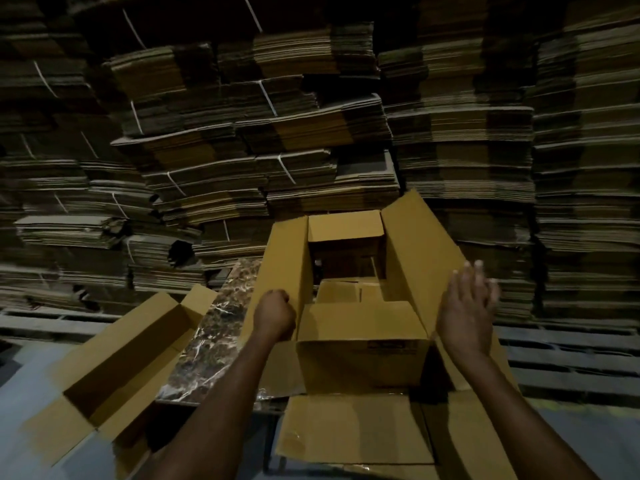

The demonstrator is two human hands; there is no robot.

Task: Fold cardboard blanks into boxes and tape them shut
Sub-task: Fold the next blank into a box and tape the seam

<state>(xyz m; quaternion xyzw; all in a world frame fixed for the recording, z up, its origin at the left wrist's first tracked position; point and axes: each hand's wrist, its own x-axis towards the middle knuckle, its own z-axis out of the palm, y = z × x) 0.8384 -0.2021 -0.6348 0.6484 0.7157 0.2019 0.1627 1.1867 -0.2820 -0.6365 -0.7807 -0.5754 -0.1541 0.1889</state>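
Observation:
A brown cardboard box (360, 358) stands opened up in front of me, its end flaps spread. The near short flap is folded inward, the far short flap (344, 225) leans in too. My left hand (275, 315) grips the edge of the long left flap (284, 261) with curled fingers. My right hand (465, 308) is flat with straight fingers against the inner face of the long right flap (420, 251), which stands raised. Through the box's middle I see more cardboard below. No tape is in view.
A second opened box (114, 372) lies tilted at the lower left. A marble-patterned tabletop (211, 344) shows between the boxes. Another flat cardboard piece (349, 431) lies under the box near me. Tall stacks of bundled flat blanks (242, 133) fill the whole background.

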